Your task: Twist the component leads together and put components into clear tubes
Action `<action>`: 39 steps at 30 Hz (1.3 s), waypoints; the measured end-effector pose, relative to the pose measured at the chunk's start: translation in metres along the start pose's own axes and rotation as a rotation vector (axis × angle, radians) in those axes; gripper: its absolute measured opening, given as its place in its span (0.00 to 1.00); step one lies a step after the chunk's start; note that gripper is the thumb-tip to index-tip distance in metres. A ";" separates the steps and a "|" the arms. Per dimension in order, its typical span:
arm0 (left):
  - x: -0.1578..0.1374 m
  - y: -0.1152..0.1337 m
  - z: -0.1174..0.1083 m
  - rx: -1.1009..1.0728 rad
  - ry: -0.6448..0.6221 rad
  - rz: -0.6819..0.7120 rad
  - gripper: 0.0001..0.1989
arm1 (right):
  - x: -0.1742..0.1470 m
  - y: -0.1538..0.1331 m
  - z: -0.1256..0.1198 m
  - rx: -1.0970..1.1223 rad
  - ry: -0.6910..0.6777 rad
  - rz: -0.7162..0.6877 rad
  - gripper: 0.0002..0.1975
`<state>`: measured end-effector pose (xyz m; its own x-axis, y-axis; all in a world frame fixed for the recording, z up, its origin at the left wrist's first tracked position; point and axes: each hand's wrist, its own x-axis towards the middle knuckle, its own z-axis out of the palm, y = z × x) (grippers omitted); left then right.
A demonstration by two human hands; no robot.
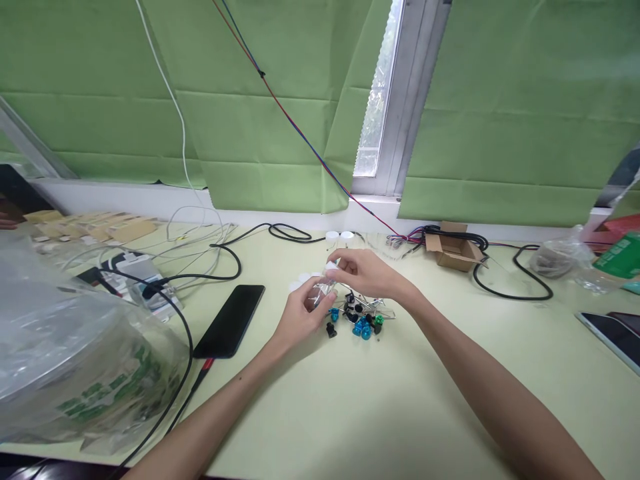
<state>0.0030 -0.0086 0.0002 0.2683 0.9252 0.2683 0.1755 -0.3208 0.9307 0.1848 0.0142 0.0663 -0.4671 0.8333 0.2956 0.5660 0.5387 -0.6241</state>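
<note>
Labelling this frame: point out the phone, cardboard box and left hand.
Phone [231, 321], head view: middle of its dark screen.
Cardboard box [451, 260], head view: front wall.
Left hand [301, 312], head view: back of the hand.

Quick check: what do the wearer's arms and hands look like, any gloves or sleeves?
Left hand and right hand are ungloved. Left forearm and right forearm show no sleeves, watch or cables; small spot on the left one.
</note>
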 end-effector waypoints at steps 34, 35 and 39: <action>-0.007 -0.005 0.007 0.203 -0.029 0.060 0.12 | -0.001 -0.008 0.025 -0.211 0.067 0.016 0.11; -0.007 -0.005 0.007 0.211 -0.031 0.058 0.12 | -0.001 -0.008 0.025 -0.212 0.064 0.018 0.11; -0.007 -0.005 0.008 0.236 -0.026 0.053 0.13 | -0.001 -0.007 0.026 -0.213 0.067 0.014 0.11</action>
<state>0.0074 -0.0149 -0.0086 0.3069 0.9014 0.3056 0.3762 -0.4098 0.8310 0.1641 0.0062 0.0513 -0.4161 0.8432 0.3404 0.7060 0.5355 -0.4634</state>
